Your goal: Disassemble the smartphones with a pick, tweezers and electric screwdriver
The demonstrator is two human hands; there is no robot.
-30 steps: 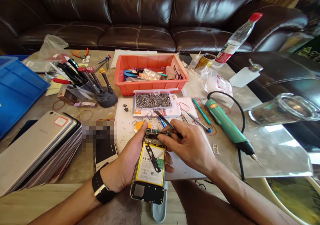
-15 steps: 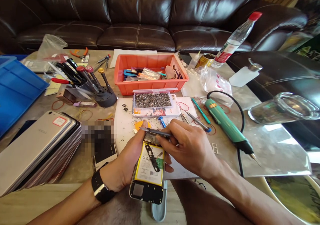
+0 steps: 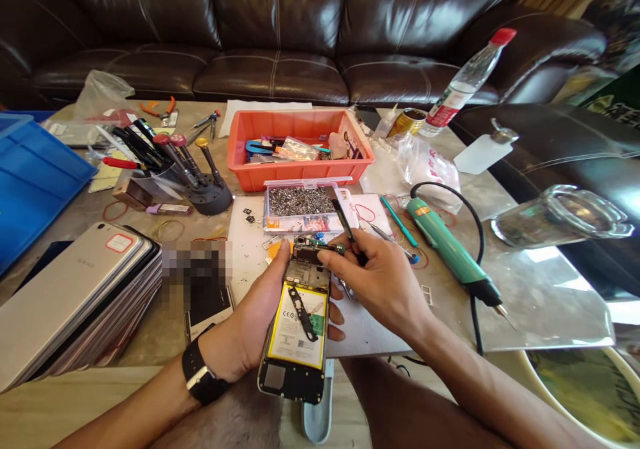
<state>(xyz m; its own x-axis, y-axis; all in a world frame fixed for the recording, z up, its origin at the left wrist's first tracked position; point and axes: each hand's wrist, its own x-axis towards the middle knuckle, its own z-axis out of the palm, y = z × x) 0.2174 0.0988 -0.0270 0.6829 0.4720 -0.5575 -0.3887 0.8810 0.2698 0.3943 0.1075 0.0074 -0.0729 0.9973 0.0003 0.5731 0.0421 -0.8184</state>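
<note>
My left hand (image 3: 255, 312) is wrapped around an opened smartphone (image 3: 295, 369), with the thumb along its left edge and fingertips showing past the right. A yellow-edged battery (image 3: 296, 346) fills the phone's middle, and a loose black bracket (image 3: 303, 312) lies slantwise over it. At the phone's top end, my right hand (image 3: 385, 272) pinches the right end of a dark circuit board (image 3: 306, 254), which looks tilted up from the frame. Tucked in the same hand is a dark slim tool (image 3: 344, 219), apparently tweezers, pointing up and away.
Beyond the phone sit a clear box of tiny screws (image 3: 303, 201) and an orange bin (image 3: 300, 176). Stacked phones (image 3: 75, 296) and a screwdriver holder (image 3: 207, 196) stand left. To the right lie a green electric screwdriver (image 3: 450, 246) and a glass mug (image 3: 540, 219).
My right hand has swung the slim tool from lying across the phone's top to pointing upward. Its thumb and finger now grip the circuit board's end. My left hand stays around the phone.
</note>
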